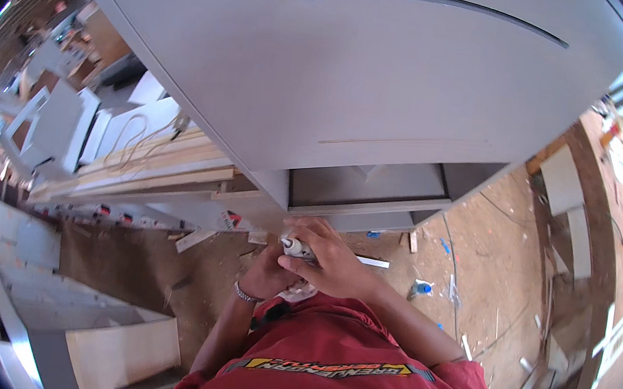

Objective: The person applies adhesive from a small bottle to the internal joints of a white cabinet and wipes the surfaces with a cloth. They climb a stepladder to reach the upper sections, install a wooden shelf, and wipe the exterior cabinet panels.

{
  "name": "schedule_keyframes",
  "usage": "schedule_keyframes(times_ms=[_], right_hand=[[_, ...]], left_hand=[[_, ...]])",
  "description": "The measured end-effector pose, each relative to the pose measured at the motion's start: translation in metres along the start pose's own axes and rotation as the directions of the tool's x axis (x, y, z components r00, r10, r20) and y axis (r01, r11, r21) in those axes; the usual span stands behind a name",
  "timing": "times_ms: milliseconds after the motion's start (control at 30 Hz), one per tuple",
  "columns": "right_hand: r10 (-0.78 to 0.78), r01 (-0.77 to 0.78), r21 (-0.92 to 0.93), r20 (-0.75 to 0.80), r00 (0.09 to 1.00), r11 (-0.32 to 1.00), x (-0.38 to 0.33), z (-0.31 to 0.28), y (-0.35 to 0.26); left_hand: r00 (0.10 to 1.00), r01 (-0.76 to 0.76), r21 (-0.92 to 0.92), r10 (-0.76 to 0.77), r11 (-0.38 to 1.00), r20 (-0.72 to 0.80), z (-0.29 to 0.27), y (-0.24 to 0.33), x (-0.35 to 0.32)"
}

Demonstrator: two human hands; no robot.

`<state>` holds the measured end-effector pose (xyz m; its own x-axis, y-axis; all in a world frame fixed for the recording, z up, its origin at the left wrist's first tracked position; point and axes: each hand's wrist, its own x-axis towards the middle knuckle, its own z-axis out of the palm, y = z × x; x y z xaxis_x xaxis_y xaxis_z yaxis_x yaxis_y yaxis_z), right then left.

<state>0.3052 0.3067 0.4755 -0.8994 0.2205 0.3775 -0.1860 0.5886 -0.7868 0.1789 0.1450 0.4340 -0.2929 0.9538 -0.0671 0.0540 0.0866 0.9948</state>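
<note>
In front of my red shirt, my two hands meet around a small white bottle with a narrow nozzle (295, 248). My right hand (330, 262) is closed over it, thumb and fingers on either side. My left hand (263, 273), with a bracelet at the wrist, closes round its lower part; most of its fingers are hidden. Below the hands shows a crumpled whitish piece (299, 291), too covered to name. Just beyond stands a large pale grey cabinet (373, 84) with a long slot near its top and an open compartment (368, 186) low down.
Wooden strips and a loose cord lie on a stack of boards (159, 155) at the left. Grey panels and a box-like carcass (125, 351) stand lower left. Scraps and a blue-capped bottle (422, 289) lie on the brown floor. A long workbench (617, 203) runs along the right.
</note>
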Motion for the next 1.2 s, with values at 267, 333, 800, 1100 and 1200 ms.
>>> schedule_keyframes(times_ms=[267,333,800,1100,1200], right_hand=[[0.804,-0.037,0.944,-0.257,0.537,0.327,0.052,0.039,0.054],[0.836,0.078,0.968,-0.244,0.492,0.237,0.068,0.050,0.062],[0.917,0.433,0.897,-0.241,0.317,0.086,0.087,0.086,0.085],[0.761,0.286,0.899,-0.435,0.482,0.332,-0.092,0.104,-0.019],[0.731,0.280,0.836,-0.549,0.406,0.472,-0.168,0.088,-0.056]], left_hand=[[0.973,0.217,-0.152,-0.225,0.964,-0.041,-0.092,-0.024,-0.047],[0.976,0.215,-0.099,-0.218,0.972,-0.024,-0.120,-0.033,-0.062],[0.976,0.177,-0.087,-0.187,0.980,-0.111,-0.188,-0.014,-0.110],[0.955,0.250,-0.051,-0.255,0.967,-0.154,-0.213,-0.042,-0.128],[0.969,0.234,0.008,-0.232,0.972,-0.089,-0.205,-0.048,-0.108]])
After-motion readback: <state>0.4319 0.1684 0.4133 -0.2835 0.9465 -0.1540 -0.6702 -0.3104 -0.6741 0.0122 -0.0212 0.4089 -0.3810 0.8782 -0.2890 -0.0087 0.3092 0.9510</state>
